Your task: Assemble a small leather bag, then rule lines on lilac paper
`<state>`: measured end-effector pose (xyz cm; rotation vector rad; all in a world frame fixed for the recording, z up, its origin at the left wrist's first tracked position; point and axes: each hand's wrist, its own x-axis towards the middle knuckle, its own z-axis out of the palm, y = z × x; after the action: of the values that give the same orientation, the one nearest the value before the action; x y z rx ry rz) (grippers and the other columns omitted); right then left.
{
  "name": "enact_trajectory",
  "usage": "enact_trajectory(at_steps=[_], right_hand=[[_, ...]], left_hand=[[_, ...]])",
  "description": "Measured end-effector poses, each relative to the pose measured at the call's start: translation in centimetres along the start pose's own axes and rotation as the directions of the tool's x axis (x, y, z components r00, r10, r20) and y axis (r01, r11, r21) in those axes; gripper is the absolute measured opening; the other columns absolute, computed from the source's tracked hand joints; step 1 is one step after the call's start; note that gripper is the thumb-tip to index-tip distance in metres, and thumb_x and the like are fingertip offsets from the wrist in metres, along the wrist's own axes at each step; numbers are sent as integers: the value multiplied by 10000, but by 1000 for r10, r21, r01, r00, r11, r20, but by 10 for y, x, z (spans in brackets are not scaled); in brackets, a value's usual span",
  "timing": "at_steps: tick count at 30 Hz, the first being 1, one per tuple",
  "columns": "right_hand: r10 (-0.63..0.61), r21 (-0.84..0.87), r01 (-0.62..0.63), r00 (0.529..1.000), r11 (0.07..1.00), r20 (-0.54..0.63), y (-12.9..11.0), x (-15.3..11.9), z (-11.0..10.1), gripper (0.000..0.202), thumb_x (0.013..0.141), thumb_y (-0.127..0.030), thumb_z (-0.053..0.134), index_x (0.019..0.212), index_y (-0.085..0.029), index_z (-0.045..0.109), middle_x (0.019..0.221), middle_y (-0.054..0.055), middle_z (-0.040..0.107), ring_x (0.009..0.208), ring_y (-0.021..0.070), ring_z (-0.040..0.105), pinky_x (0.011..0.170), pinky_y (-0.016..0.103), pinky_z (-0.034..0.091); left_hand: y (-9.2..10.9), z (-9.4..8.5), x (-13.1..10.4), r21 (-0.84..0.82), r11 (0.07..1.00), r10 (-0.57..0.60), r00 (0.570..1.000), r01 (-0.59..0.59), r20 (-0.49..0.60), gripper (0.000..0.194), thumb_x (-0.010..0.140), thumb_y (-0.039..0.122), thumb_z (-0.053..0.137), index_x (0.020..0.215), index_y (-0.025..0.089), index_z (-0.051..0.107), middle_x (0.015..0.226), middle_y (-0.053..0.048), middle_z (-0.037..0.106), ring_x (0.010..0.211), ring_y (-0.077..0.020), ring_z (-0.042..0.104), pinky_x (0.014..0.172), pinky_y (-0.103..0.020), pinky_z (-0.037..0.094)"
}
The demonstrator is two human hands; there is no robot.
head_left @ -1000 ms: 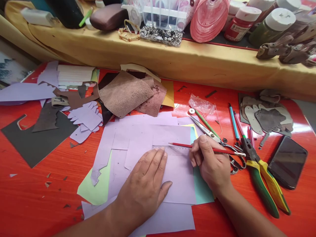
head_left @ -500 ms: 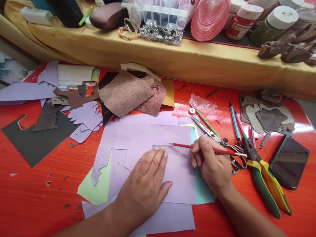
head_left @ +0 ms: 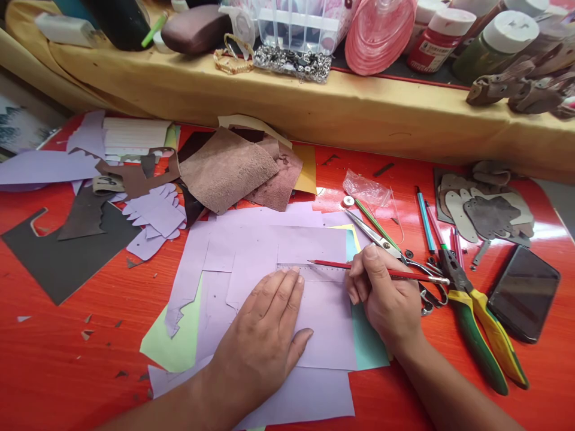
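Observation:
My left hand [head_left: 265,329] lies flat on a sheet of purple paper [head_left: 327,326], fingertips pressing the lower edge of a clear ruler [head_left: 321,273]. The fingers are stretched out, with the thumb apart. To its right, my right hand [head_left: 384,293] grips a red pencil [head_left: 330,264], whose tip points left, just above the ruler. The pencil's back end reaches over the scissors [head_left: 381,240]. Under the purple sheet, teal paper [head_left: 371,341] shows at the right and green paper [head_left: 175,335] at the left.
Pliers [head_left: 480,323] and a black phone [head_left: 523,293] lie at the right, near pens and cut leather pieces [head_left: 489,216]. Brown leather [head_left: 229,170] is piled behind the paper. Jars [head_left: 440,42] and a plastic box [head_left: 299,30] stand on the cloth-covered ledge.

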<state>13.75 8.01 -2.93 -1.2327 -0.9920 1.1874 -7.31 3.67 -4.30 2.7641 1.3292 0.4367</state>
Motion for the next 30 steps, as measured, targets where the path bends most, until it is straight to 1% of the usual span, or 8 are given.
enact_trajectory(at_steps=[8, 20, 30], right_hand=[[25, -45, -25, 1000, 999, 3, -3, 0, 3, 508, 1059, -542, 635, 698, -185, 652, 467, -62, 431, 400, 100, 478, 401, 221, 403], [4, -115, -1, 999, 993, 32, -4, 0, 2, 486, 1092, -476, 597, 700, -193, 647, 481, -59, 431, 413, 107, 484, 421, 237, 398], [4, -140, 1, 999, 990, 37, -5, 0, 4, 507, 1080, -508, 606, 678, -198, 633, 481, -55, 429, 416, 116, 486, 422, 251, 395]], left_hand=[[1, 0, 0, 8, 1000, 3, 1000, -3, 16, 570, 1098, 396, 474, 1506, 5, 550, 1552, -206, 601, 1424, -346, 536, 1211, -464, 393], [1, 0, 0, 19, 1000, 9, 999, -10, 30, 573, 1104, 409, 465, 1503, 7, 558, 1556, -205, 599, 1431, -347, 532, 1217, -466, 385], [1, 0, -1, 30, 1000, 6, 1000, -7, 31, 568, 1107, 412, 456, 1500, 16, 563, 1563, -199, 598, 1431, -343, 538, 1215, -465, 392]])
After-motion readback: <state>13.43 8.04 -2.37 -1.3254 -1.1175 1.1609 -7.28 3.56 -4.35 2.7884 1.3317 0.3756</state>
